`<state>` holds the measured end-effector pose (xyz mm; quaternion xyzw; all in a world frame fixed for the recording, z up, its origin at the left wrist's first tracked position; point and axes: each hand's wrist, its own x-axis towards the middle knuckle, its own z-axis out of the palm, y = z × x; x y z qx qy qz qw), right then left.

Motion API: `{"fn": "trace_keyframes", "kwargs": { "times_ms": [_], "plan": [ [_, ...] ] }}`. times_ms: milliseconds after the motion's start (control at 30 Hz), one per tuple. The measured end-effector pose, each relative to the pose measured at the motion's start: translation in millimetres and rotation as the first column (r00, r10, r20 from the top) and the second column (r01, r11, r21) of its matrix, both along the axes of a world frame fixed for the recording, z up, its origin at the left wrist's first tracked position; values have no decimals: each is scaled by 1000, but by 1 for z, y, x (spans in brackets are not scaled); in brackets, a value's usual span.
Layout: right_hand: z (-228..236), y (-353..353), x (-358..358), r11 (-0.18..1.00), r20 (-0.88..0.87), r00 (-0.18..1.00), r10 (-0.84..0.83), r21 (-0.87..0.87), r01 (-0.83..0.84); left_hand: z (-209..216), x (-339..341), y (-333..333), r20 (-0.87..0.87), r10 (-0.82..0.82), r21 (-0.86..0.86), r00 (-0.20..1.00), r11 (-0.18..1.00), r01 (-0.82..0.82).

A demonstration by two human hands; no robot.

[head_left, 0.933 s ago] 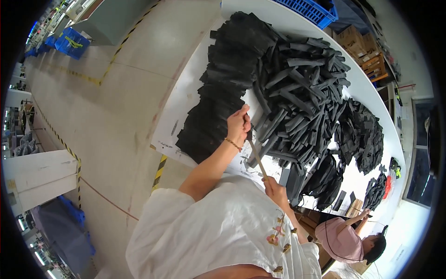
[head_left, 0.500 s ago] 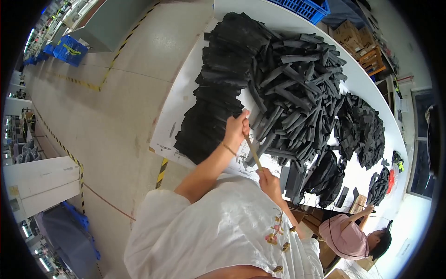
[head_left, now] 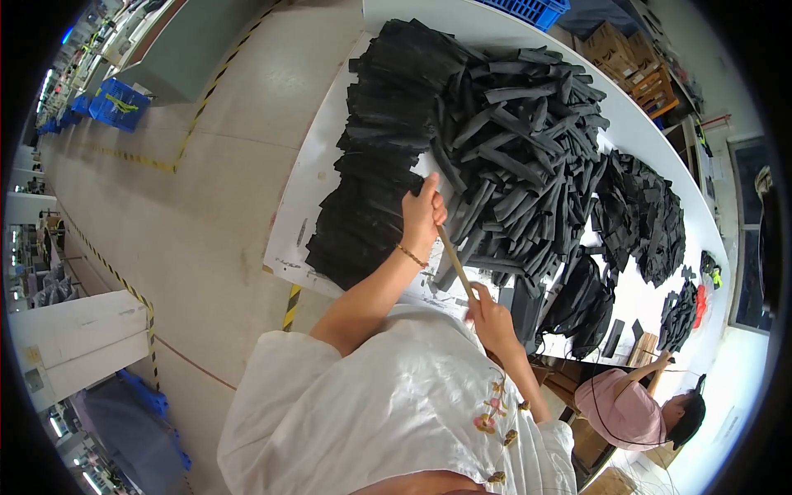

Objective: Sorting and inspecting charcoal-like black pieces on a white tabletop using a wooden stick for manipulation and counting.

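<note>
A thin tan stick [head_left: 455,262] runs slantwise between my two hands, above the near edge of the white table. Its upper end is in my left hand [head_left: 424,211], fingers curled round it with the thumb raised. My right hand [head_left: 492,317] grips the lower end, close to my body. Just beyond my left hand lies a neat row of overlapping flat black strips [head_left: 371,177]. Right of that row is a loose heap of rolled or folded black pieces [head_left: 528,148]. Whether anything black is on the stick cannot be made out.
More black pieces [head_left: 648,219] and a black bag [head_left: 582,305] lie farther right on the white table [head_left: 299,210]. A person in pink [head_left: 620,404] works at the right end. Blue crates [head_left: 120,105] stand on the floor at far left.
My left hand has turned, its thumb now pointing up. My right hand's fingers have shifted on the stick, and the hand sits slightly farther right. The whole view has moved a little.
</note>
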<state>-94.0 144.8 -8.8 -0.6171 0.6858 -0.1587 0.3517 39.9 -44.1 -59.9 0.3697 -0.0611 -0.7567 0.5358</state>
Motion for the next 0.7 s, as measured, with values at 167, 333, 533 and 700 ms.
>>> {"fn": "trace_keyframes", "kwargs": {
  "times_ms": [167, 333, 533, 700],
  "plan": [
    [-18, -46, 31, 977, 329, 921, -208, 120, 178, 14, -17, 19, -35, -84, 28, 996, 996, 85],
    [-33, 0, 36, 993, 110, 987, -114, 40, 111, -5, 45, -52, 134, 311, -26, 941, 950, -311],
    [3, -8, 2, 970, 82, 967, -241, 39, 239, 1, 95, -89, -90, 145, -86, 985, 984, -153],
    [7, -39, 21, 971, 293, 945, -147, -141, 195, 3, 63, -62, -284, 21, 32, 959, 999, -12]
  ]
}}
